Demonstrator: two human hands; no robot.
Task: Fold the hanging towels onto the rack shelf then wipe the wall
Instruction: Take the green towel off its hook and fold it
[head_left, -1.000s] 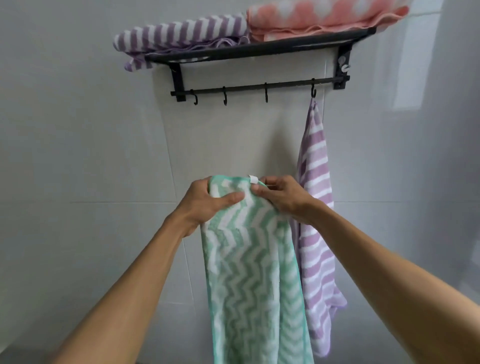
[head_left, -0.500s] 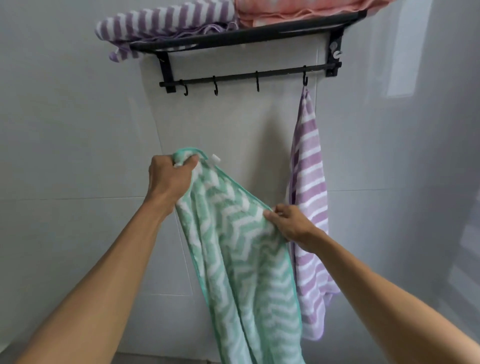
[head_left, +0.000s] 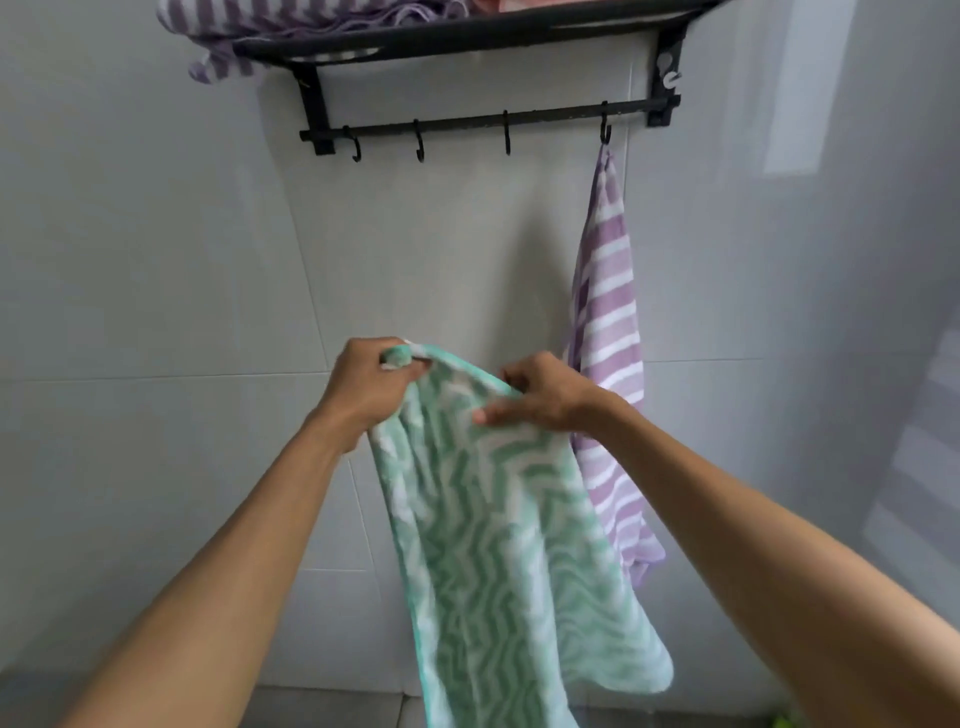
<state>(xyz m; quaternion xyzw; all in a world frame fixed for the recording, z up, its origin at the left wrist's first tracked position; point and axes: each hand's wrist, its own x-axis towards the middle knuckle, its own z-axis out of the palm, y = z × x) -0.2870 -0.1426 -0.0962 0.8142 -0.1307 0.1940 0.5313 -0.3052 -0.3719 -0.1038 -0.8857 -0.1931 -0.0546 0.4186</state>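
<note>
We hold the green zigzag towel (head_left: 498, 545) up in front of the tiled wall (head_left: 156, 260), below the black rack (head_left: 467, 39). Our left hand (head_left: 371, 387) bunches one top corner in curled fingers; our right hand (head_left: 540, 397) pinches the top edge beside it, thumb in front. A purple striped towel (head_left: 608, 332) hangs from the rightmost hook (head_left: 604, 130). Another purple striped towel (head_left: 291, 21) lies folded on the shelf. We can read no label or writing.

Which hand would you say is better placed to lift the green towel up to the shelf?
Probably the left hand: it grips the green towel at its bunched top corner, higher, below the shelf. The right hand pinches the edge lower.
</note>
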